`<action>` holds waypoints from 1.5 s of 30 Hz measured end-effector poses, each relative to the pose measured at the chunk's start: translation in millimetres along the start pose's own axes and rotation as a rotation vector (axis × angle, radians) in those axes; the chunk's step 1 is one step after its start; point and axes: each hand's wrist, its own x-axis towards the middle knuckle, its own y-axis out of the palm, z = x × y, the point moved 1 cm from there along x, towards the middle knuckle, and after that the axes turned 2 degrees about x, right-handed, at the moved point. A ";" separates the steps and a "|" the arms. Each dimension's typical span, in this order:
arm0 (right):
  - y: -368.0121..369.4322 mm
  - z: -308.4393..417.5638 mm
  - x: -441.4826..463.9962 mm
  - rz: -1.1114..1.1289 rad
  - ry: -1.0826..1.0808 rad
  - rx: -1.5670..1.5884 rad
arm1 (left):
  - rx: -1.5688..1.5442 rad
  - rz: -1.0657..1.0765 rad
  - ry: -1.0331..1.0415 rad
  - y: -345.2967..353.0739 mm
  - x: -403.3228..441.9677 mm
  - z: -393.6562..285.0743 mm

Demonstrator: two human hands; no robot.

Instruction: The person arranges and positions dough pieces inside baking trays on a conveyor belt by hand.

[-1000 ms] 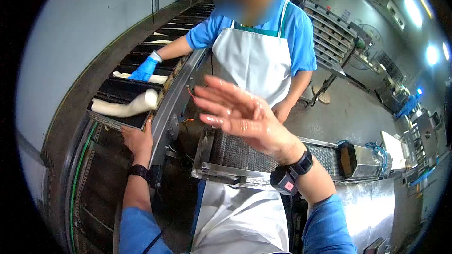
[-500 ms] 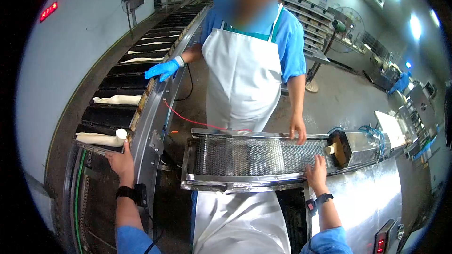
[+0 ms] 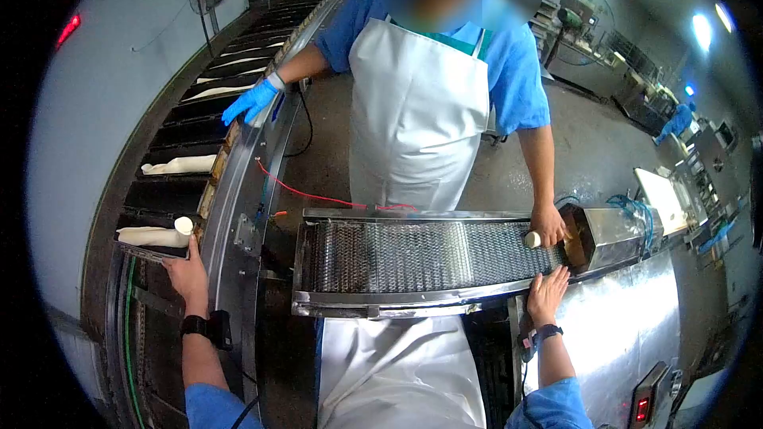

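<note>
My left hand is at the near end of the tray conveyor, thumb up beside the thick rolled end of a pale dough strip. Its fingers spread left along the front edge of the dark tray; whether they press on it I cannot tell. My right hand lies flat, fingers stretched, at the near rim of the mesh belt, holding nothing. Just beyond it, a co-worker's bare hand grips a small pale dough roll over the belt.
The co-worker in a white apron stands across the belt, a blue-gloved hand by the conveyor rail. More trays with dough strips run toward the back. A metal housing stands at the belt's right end. A red cord hangs across.
The co-worker's bare hand has moved right and taken hold of the dough roll by the housing. My right hand has come down flat on the belt's rim. My left hand stays by the dough strip.
</note>
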 end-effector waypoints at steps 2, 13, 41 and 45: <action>0.7 2.7 3.8 -0.021 -0.018 0.006 | -0.017 -0.011 0.018 7.6 8.1 3.7; 11.0 -47.1 6.0 -0.021 -0.076 -0.023 | 0.041 -0.031 0.076 -18.0 -51.3 11.6; -10.3 -56.3 4.0 0.006 -0.141 0.054 | -1.207 0.108 0.169 -94.0 -68.2 85.7; -0.8 -58.4 29.5 -0.001 -0.146 0.064 | -1.258 0.034 -0.097 -85.5 -43.1 127.8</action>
